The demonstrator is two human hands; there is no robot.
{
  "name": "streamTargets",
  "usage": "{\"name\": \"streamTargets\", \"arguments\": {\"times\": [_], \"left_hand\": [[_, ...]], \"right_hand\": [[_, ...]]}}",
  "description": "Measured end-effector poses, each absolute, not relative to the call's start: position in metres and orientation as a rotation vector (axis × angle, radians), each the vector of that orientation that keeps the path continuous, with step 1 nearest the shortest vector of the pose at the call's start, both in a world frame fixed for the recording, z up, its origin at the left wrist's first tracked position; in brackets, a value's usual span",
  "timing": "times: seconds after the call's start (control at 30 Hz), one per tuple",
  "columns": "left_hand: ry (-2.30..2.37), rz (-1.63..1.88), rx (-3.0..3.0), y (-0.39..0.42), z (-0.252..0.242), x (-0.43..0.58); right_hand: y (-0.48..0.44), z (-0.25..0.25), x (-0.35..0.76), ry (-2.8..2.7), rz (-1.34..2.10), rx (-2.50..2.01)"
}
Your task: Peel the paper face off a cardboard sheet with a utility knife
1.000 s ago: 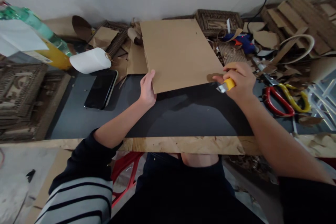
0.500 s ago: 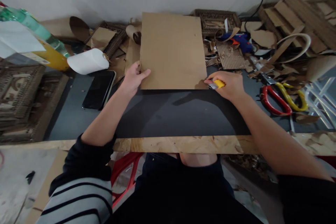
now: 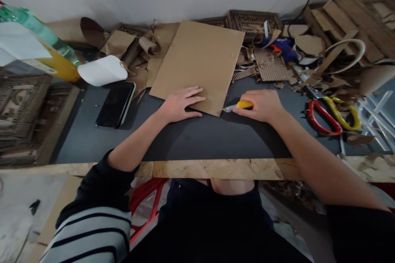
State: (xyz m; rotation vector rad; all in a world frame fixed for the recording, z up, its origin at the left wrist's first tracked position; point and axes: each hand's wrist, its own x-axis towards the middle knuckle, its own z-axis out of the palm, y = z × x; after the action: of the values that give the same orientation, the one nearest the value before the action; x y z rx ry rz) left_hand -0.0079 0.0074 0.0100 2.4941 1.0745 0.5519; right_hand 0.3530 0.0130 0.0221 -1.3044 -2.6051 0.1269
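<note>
A brown cardboard sheet point(image 3: 200, 59) lies tilted on the dark cutting mat point(image 3: 191, 135). My left hand point(image 3: 180, 102) rests flat on the sheet's near edge, fingers stretched out and pressing it down. My right hand point(image 3: 262, 104) is closed round a yellow utility knife point(image 3: 240, 105), whose blade points left at the sheet's near right corner.
A black phone point(image 3: 115, 103) lies left on the mat beside a white roll point(image 3: 101, 70). A green and orange bottle point(image 3: 46, 49) lies far left. Red and yellow scissors point(image 3: 331, 115) sit right. Cardboard scraps and woven cardboard pieces point(image 3: 271, 65) crowd the back. A wooden table edge point(image 3: 216, 169) runs in front.
The cardboard sheet has turned and slid toward me on the mat. My left hand moved from gripping its left edge to lying flat on it. My right hand with the knife dropped to its corner.
</note>
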Motion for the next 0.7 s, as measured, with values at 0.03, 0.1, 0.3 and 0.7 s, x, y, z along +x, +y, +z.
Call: {"name": "streamTargets", "arguments": {"times": [0.03,0.1,0.3,0.7], "left_hand": [[1.057,0.56,2.509,0.006,0.007,-0.002],[1.043,0.59,2.541,0.005,0.001,0.004],[1.072,0.683,2.531,0.004,-0.011,0.007],[1.34,0.48,2.435,0.022,-0.003,0.056]], "right_hand": [[0.011,0.021,0.351,-2.623,0.111,-1.289],[0.009,0.019,0.347,-2.642,0.098,-1.24],[0.009,0.009,0.343,-2.545,0.095,-1.197],[0.017,0.0,0.345,-2.314,0.014,-1.184]]}}
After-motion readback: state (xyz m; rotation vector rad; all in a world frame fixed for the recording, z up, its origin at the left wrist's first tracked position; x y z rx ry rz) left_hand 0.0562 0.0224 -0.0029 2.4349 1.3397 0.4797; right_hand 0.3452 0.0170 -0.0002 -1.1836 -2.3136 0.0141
